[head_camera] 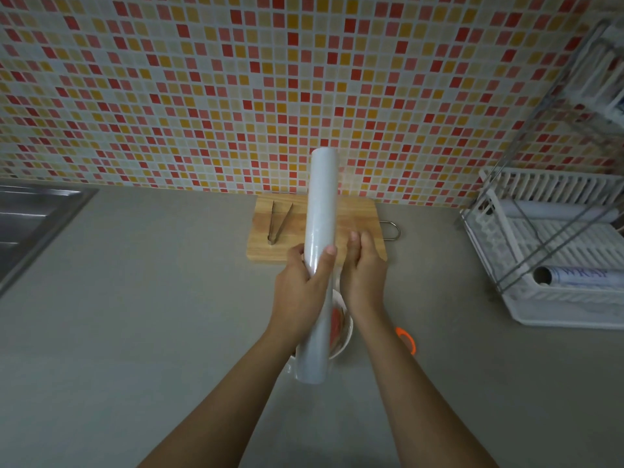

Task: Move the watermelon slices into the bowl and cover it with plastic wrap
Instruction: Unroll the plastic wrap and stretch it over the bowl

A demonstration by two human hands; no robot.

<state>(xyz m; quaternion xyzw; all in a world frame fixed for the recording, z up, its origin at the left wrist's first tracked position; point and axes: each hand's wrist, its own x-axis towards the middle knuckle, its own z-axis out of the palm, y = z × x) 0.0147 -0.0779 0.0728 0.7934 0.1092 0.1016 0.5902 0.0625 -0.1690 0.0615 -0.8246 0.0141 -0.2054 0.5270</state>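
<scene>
- A roll of plastic wrap [319, 231] is held up above the tabletop [135, 298], nearly upright, so that its upper part is seen in front of the wooden cutting board [358, 214].
- The roll is gripped low on its length by the left hand [300, 285]; the fingers are curled round its left side and the thumb is pressed across its front.
- The right hand [366, 275] is held just right of the roll, over the near edge of the cutting board, with its fingers [366, 241] straight and pressed together. Whether the roll or its film is touched by them cannot be told.
- A white bowl [344, 344] is set on the tabletop nearer the person than the cutting board, largely hidden by the roll and both forearms.
- Red watermelon slices [336, 320] are seen inside the bowl.
- Metal tongs [278, 222] are laid on the left part of the cutting board, their tips pointing away from the person.
- An orange object [407, 339], partly hidden by the right forearm, lies nearer the person than the cutting board and to its right.
- A white dish rack [547, 265] is placed well to the right of the cutting board, and a second roll [580, 276] marked "WRAP" is laid in it.
- A steel sink [33, 217] is set well to the left of the cutting board.
</scene>
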